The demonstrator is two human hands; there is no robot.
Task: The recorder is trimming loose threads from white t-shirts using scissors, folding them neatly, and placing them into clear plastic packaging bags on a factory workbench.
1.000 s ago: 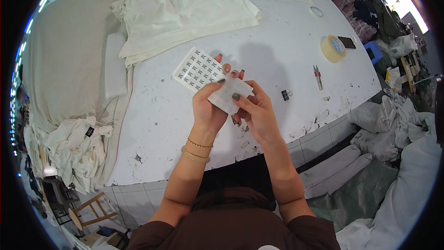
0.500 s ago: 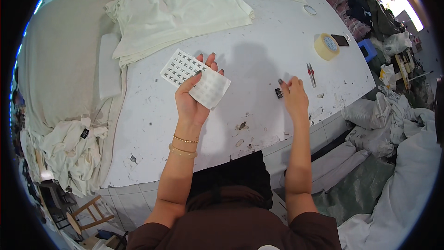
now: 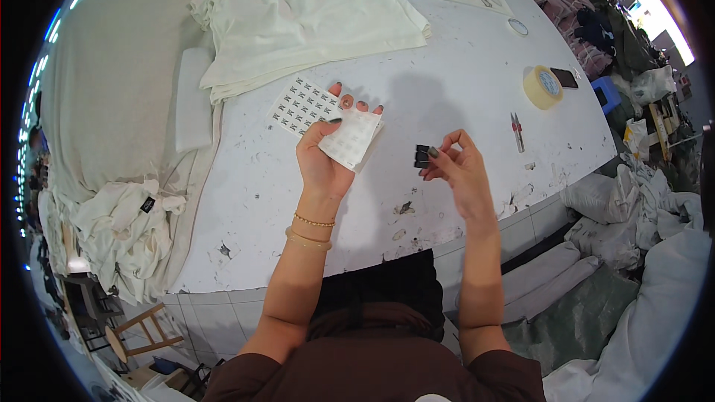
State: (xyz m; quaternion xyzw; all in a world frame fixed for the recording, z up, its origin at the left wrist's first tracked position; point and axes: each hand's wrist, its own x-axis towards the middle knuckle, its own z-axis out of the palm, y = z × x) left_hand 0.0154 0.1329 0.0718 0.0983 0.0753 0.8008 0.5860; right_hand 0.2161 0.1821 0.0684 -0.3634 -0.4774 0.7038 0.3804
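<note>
My left hand (image 3: 325, 147) is closed round white sheets (image 3: 302, 108) printed with rows of small dark marks, like label sheets. The thumb presses on them, and their near part is paler with faint marks. To the right, my right hand (image 3: 460, 171) pinches a small black squarish piece (image 3: 422, 156) between thumb and fingers, just above the white table (image 3: 357, 231). The piece points toward the sheets but stays apart from them; its exact kind is too small to make out.
A stack of white shirts (image 3: 313, 22) lies at the far side. On the right are thread snips (image 3: 517, 132), a tape roll (image 3: 542, 88), a phone (image 3: 564, 78) and a blue container (image 3: 606, 94). A crumpled cream garment (image 3: 119, 234) lies at the left.
My right hand has picked the small black piece up off the table and brought it left toward the sheets. My left hand keeps its hold on the sheets. The view has shifted slightly.
</note>
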